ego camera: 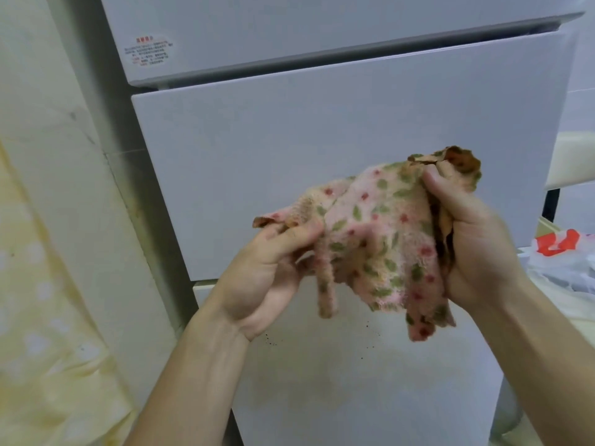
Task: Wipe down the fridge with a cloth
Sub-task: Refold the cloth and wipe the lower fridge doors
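Observation:
A white fridge (289, 156) fills the view, with an upper door, a middle door and a lower door stacked down it. The lower door (370, 381) carries small dark specks and a faint yellowish stain. In front of the middle door I hold a pink cloth (380, 239) printed with green leaves and red flowers, stained brown at its edges. My left hand (270, 275) pinches its left corner. My right hand (476, 249) grips its bunched right side. The cloth hangs between them, apart from the fridge.
A sticker (148, 50) with red and grey print sits on the upper door's left corner. A cream wall (48, 123) and a yellow patterned curtain (48, 317) stand at the left. White plastic bags with red print (560, 252) lie at the right.

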A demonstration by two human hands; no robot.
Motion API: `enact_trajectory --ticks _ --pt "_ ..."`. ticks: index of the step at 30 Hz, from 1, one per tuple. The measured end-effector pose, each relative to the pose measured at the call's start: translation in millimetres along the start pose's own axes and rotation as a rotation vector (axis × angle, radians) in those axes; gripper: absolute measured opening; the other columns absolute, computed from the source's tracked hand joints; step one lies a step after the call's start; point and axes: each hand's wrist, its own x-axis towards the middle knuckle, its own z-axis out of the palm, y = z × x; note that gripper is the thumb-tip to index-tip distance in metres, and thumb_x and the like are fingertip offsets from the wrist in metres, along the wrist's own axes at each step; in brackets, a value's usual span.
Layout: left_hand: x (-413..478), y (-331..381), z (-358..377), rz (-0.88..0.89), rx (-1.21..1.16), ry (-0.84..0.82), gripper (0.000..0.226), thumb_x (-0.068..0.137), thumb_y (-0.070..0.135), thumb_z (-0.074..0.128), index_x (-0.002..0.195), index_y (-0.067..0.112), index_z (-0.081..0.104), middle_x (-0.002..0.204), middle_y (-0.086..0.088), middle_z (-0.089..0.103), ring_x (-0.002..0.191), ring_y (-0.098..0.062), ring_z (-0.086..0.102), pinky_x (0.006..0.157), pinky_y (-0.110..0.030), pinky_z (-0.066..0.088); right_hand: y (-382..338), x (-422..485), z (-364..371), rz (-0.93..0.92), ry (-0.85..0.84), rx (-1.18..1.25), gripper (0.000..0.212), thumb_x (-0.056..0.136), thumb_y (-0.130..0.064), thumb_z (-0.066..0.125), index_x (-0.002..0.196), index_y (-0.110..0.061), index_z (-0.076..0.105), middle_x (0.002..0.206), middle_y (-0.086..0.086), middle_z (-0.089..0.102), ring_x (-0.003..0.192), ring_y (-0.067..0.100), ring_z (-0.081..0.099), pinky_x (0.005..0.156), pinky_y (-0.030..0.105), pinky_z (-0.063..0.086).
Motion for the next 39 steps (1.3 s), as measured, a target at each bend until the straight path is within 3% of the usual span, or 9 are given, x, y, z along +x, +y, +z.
enact_trajectory --ticks 4,7,9,16,21,25,30,34,39 --pt "-6 7 -15 -0.019 0.085 0.220 0.038 0.092 0.013 0.069 0.127 -0.002 0.070 0.128 -0.024 0.071 0.125 -0.038 0.066 0.112 -0.053 0.049 -10 3 -17 0.025 0.132 -0.268 0.029 0.105 -0.036 0.058 0.120 -0.018 0.076 0.119 0.000 0.078 0.113 0.017 0.073 0.104 0.042 0.054" --pt "-11 14 -25 0.013 0.252 0.334 0.017 0.097 0.014 0.065 0.108 0.003 0.073 0.091 -0.008 0.078 0.086 -0.021 0.077 0.093 -0.045 0.055 -18 4 -29 0.084 0.161 -0.639 0.029 0.101 -0.047 0.063 0.085 -0.035 0.084 0.095 -0.015 0.080 0.099 0.006 0.074 0.105 0.039 0.051" --pt "-10 16 -30 0.072 0.351 0.422 0.020 0.099 0.014 0.067 0.118 0.008 0.065 0.077 0.003 0.076 0.070 -0.010 0.073 0.081 -0.039 0.055 -20 7 -38 0.100 0.176 -0.791 0.028 0.097 -0.056 0.064 0.089 -0.037 0.083 0.099 -0.012 0.080 0.104 0.015 0.073 0.107 0.047 0.051" --pt "-12 18 -32 0.210 0.428 0.590 0.018 0.102 0.013 0.065 0.116 0.024 0.066 0.074 0.002 0.076 0.064 -0.010 0.071 0.053 -0.023 0.053 -21 1 -36 0.083 0.257 -0.851 0.039 0.079 -0.061 0.078 0.081 -0.022 0.080 0.086 -0.003 0.076 0.079 0.016 0.067 0.075 0.033 0.048" --pt "-16 18 -40 0.242 0.422 0.629 0.014 0.101 0.016 0.066 0.107 0.022 0.078 0.086 0.007 0.077 0.078 -0.004 0.072 0.061 -0.017 0.054 -12 0 -44 0.021 0.349 -0.544 0.058 0.054 -0.051 0.089 0.096 -0.021 0.062 0.087 0.003 0.074 0.069 0.013 0.068 0.067 0.028 0.048" --pt "-18 23 -49 0.221 0.570 0.617 0.011 0.100 0.027 0.068 0.103 0.028 0.079 0.091 0.005 0.081 0.085 -0.007 0.076 0.071 -0.024 0.057 -14 0 -53 0.057 0.134 -0.289 0.052 0.069 -0.024 0.081 0.119 -0.021 0.068 0.083 -0.005 0.078 0.075 0.011 0.075 0.065 0.024 0.060" --pt "-21 31 -63 0.065 0.549 0.521 0.027 0.080 0.042 0.074 0.102 0.028 0.082 0.100 0.002 0.081 0.096 -0.014 0.076 0.087 -0.034 0.057 -9 -4 -58 -0.170 0.120 -0.711 0.037 0.070 -0.022 0.085 0.106 -0.022 0.078 0.090 -0.003 0.081 0.083 0.011 0.077 0.072 0.019 0.062" --pt "-26 38 -67 -0.034 0.584 0.319 0.048 0.070 0.020 0.081 0.118 0.026 0.077 0.101 0.000 0.080 0.100 -0.016 0.077 0.082 -0.031 0.063 -7 -2 -62 -0.290 0.187 -0.912 0.019 0.081 -0.032 0.085 0.098 -0.031 0.078 0.084 -0.021 0.078 0.081 -0.006 0.073 0.072 0.002 0.049" --pt "-27 36 -66 0.011 0.932 0.392 0.020 0.091 0.015 0.077 0.103 0.031 0.081 0.091 0.005 0.078 0.083 -0.006 0.073 0.072 -0.012 0.055 -13 2 -69 -0.406 0.199 -1.039 0.019 0.077 -0.046 0.083 0.091 -0.038 0.074 0.082 -0.015 0.078 0.083 -0.002 0.073 0.082 0.007 0.053"
